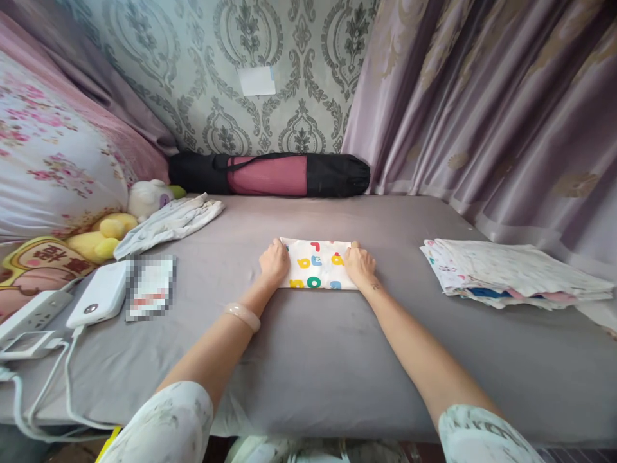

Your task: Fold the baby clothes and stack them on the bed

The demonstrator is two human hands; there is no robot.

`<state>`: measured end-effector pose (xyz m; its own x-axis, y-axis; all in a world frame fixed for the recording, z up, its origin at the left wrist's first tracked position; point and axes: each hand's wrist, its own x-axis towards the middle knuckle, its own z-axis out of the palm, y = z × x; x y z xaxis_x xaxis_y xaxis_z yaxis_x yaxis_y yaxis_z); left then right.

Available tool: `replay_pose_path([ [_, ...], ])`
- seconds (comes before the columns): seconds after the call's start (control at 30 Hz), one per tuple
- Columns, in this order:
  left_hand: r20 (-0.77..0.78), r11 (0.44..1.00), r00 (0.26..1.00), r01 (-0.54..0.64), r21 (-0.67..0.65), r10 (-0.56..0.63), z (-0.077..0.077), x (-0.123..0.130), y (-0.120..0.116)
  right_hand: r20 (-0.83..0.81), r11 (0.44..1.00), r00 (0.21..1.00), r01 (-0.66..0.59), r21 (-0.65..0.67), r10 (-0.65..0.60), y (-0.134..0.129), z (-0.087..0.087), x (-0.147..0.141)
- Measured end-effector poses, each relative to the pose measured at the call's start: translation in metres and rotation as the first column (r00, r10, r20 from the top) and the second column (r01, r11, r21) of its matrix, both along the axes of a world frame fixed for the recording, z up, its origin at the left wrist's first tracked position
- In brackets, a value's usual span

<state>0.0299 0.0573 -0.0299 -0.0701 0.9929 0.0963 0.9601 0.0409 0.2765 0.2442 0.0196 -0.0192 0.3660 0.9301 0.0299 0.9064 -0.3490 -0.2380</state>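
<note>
A white cloth (315, 265) printed with colourful letters lies folded into a flat rectangle on the grey bed sheet (308, 360). My left hand (274, 262) is closed on its left edge, with the fingers curled around the fabric. On the opposite side my right hand (360, 263) grips the right edge in the same way. Between the two hands the cloth looks stretched fairly flat. What the fingertips do beneath the fabric is hidden.
Folded clothes (515, 273) lie stacked at the right. At the left are a crumpled white garment (171, 222), plush toys (103, 238), a white power bank (100, 294) and a power strip (36, 312) with cables. A long black-and-pink bag (267, 175) rests along the wall.
</note>
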Motion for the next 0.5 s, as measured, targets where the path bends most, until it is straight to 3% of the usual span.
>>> replay_pose_path([
  [0.37, 0.031, 0.995, 0.998, -0.047, -0.089, 0.05, 0.009, 0.0, 0.0, -0.04, 0.998, 0.998, -0.046, -0.045, 0.044, 0.002, 0.004, 0.005],
  [0.5, -0.057, 1.0, 0.998, -0.002, 0.023, 0.003, 0.023, 0.004, -0.007, -0.044, 0.996, 0.997, -0.059, -0.065, 0.056, 0.001, 0.021, 0.003],
])
